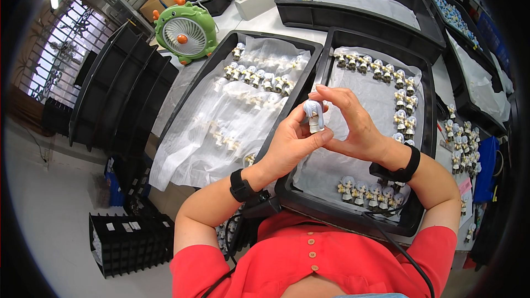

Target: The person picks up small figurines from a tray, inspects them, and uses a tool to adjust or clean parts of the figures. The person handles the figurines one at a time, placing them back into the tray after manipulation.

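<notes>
The left hand (292, 142) is pinching a silver-haired figurine (313, 117) while the right hand (356, 129) is curving around its other side. The figurine is sitting roughly upright between them, above a paper-lined black tray (317, 204). The person is apparently inspecting or adjusting it; the next move seems to be calling for light, steady fingertips.

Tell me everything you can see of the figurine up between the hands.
The figurine is small and looks like glossy plastic. It has a big rounded head, long pale blue-white hair hanging in a strand down one side, and a whitish body. It is held roughly upright, above the trays. The left hand grips it low and at the side; the right hand curves around it, its contact unclear. Finer details are too small to tell.
</notes>
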`<state>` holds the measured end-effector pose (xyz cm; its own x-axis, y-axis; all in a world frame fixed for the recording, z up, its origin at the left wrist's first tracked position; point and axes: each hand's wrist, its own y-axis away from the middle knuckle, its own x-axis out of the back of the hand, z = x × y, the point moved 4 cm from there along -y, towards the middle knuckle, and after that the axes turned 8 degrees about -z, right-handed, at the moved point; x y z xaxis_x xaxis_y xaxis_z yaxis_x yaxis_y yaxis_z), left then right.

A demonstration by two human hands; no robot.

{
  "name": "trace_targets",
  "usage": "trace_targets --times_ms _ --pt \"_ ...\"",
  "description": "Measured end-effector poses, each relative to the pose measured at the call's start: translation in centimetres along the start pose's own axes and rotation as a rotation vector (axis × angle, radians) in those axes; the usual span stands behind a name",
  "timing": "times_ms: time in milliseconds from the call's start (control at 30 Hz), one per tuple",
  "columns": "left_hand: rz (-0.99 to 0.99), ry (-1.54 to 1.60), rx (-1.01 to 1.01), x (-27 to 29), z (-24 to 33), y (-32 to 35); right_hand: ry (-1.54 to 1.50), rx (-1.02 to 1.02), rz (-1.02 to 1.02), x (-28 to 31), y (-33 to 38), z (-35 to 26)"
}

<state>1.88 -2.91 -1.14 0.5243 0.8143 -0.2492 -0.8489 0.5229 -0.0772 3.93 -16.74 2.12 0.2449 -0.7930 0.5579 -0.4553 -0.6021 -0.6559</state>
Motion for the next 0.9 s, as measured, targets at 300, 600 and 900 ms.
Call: trace_targets --times_ms 300,600,900 --pt "0.014 -0.029 -0.017 -0.1 0.5 0.0 -0.002 -0.03 -0.008 0.0 0.2 0.2" --pt "0.022 -0.016 0.037 0.0 0.6 0.3 0.036 0.036 -0.007 -0.1 0.2 -0.1" --pt "-0.187 0.362 0.043 -0.7 1.4 -0.4 -0.06 -0.015 -0.007 -0.1 0.1 -0.1"
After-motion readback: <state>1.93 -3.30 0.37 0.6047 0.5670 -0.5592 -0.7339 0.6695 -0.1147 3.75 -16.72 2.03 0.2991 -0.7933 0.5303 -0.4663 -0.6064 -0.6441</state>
